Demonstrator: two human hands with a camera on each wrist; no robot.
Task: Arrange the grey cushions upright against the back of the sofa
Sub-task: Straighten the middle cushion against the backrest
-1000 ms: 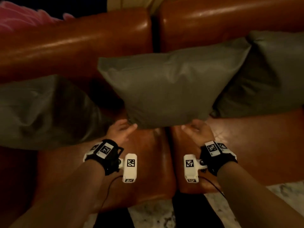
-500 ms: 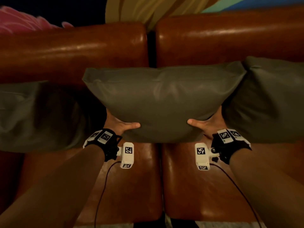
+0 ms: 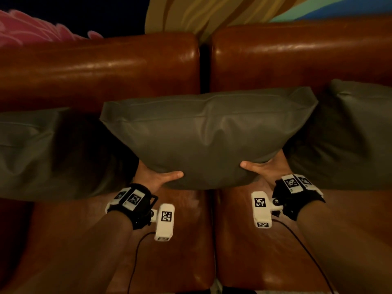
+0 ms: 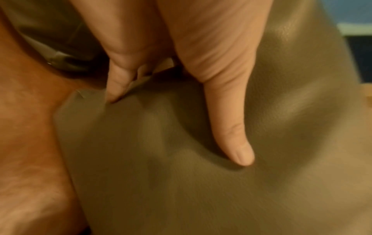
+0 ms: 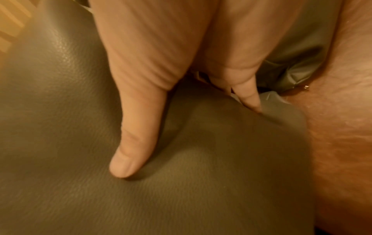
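Observation:
A grey leather-look cushion (image 3: 207,134) stands upright at the middle of the brown sofa, leaning towards the backrest (image 3: 127,66). My left hand (image 3: 158,177) grips its lower left corner, thumb on the front face and fingers behind. My right hand (image 3: 263,166) grips the lower right corner the same way. In the left wrist view my left hand's thumb (image 4: 231,127) dents the grey cushion (image 4: 201,182); in the right wrist view the thumb (image 5: 136,135) dents the cushion (image 5: 201,190). A second grey cushion (image 3: 36,151) stands at the left, a third (image 3: 350,132) at the right.
The brown leather seat (image 3: 180,240) stretches below the cushions, split by a seam in the middle. A pink fluffy thing (image 3: 31,30) lies behind the backrest at top left. A striped wall (image 3: 201,11) shows behind the sofa.
Both hands went from the cushion's bottom edge to gripping its lower corners. The cushion rose, turned level and moved back towards the backrest. The view shifted closer.

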